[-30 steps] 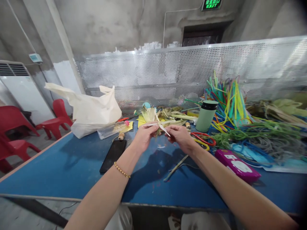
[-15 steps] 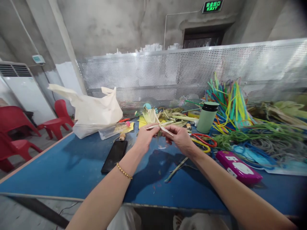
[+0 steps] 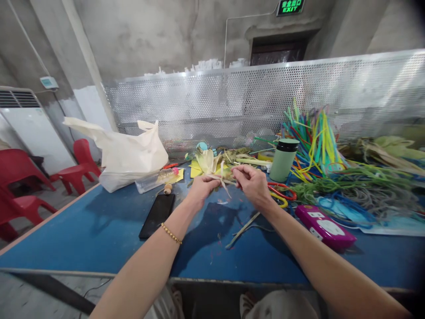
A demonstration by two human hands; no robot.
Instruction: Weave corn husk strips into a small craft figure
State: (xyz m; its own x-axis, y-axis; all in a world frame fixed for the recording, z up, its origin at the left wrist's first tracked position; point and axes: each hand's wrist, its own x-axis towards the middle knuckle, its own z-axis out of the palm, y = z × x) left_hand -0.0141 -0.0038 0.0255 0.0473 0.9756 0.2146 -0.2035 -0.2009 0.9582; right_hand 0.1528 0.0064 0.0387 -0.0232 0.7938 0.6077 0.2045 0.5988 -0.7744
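Note:
In the middle of the head view, my left hand [image 3: 202, 189] pinches pale, dry corn husk strips [image 3: 222, 173] between thumb and fingertips. The strips cross each other; one stands up and another hangs down. My right hand [image 3: 253, 185], on the other side, has its thumb and forefinger closed at the end of a strip stretching out from the left hand. Just beyond the strips lie broader corn husk pieces [image 3: 206, 160] on yellow paper. Red-handled scissors [image 3: 285, 189] and a yellow-handled pair rest beside my right wrist.
Left on the blue table [image 3: 109, 241] are a black phone [image 3: 157, 216], a clear bottle [image 3: 154, 180] and a white bag [image 3: 133, 150]. A green tumbler [image 3: 283, 163], a magenta box [image 3: 325, 227], coloured pipe cleaners [image 3: 318, 141] and green cords [image 3: 332, 186] occupy the right.
My right hand has drawn away to the right from the crossing of the strips, widening the gap between the hands. One strip now stands more upright at the left hand's fingertips.

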